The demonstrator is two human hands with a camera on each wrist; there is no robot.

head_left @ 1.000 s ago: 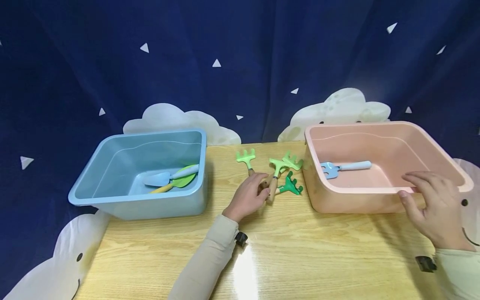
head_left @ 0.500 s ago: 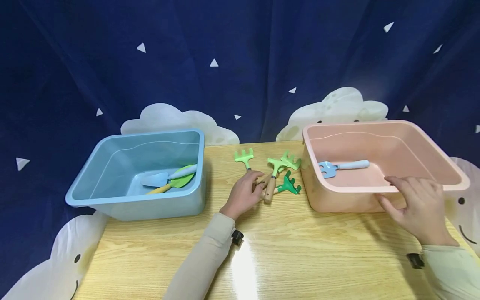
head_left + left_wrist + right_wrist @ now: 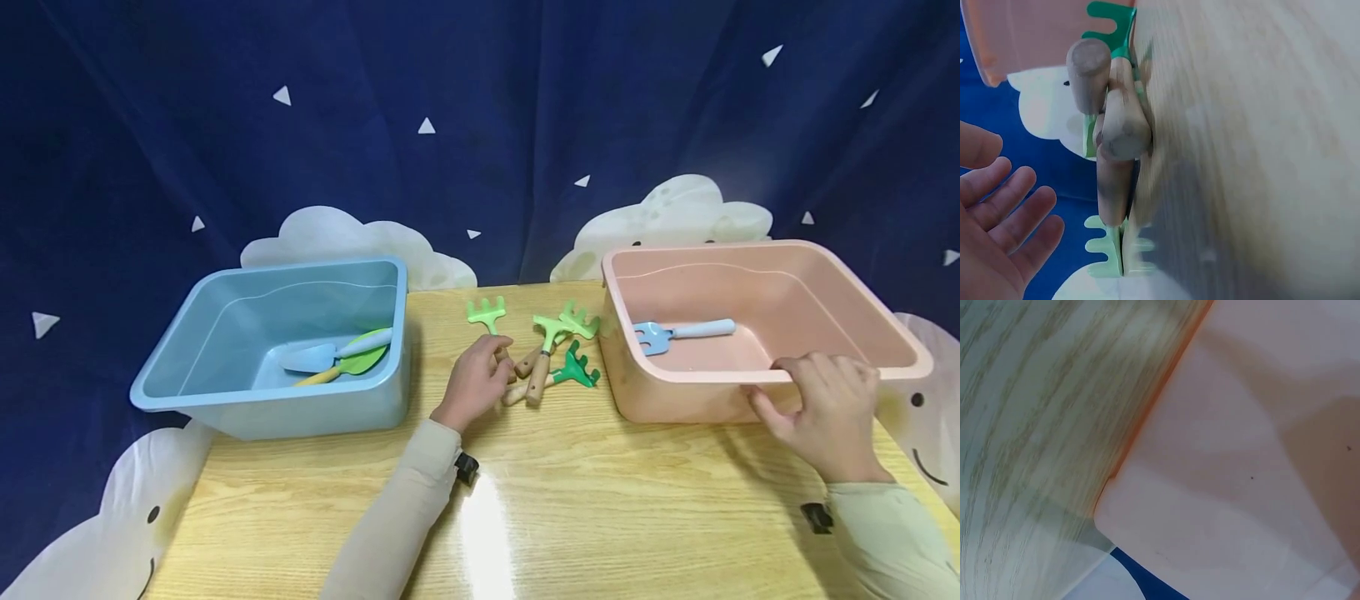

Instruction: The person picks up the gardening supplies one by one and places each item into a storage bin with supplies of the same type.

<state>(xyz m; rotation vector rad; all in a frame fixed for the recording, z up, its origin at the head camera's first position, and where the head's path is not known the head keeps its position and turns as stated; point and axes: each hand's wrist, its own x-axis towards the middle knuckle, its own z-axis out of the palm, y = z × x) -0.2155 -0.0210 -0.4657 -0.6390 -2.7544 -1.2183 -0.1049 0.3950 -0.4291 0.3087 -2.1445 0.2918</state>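
In the head view, my left hand (image 3: 474,382) is beside a pile of small hand rakes with wooden handles. The left wrist view shows its fingers (image 3: 1025,219) loosely extended, apart from the handles. Nearest in the head view is a light green rake (image 3: 487,313), its handle partly behind the hand. Two more light green ones, an upper rake (image 3: 552,327) and a rake behind it (image 3: 582,320), overlap a dark green rake (image 3: 576,367). My right hand (image 3: 828,412) grips the front rim of a pink bin (image 3: 690,400), fingers over the rim and thumb outside.
A light blue hand fork (image 3: 656,337) lies inside the pink bin. On the left, a blue bin (image 3: 300,417) holds a light blue trowel (image 3: 311,358) and a green trowel (image 3: 367,360) with a yellow handle. Behind the wooden table (image 3: 600,517) hangs a dark blue curtain (image 3: 480,83).
My left hand has drawn back slightly leftward, uncovering more of the rake handles. The right hand has moved left along the pink bin's front and settled over its rim.
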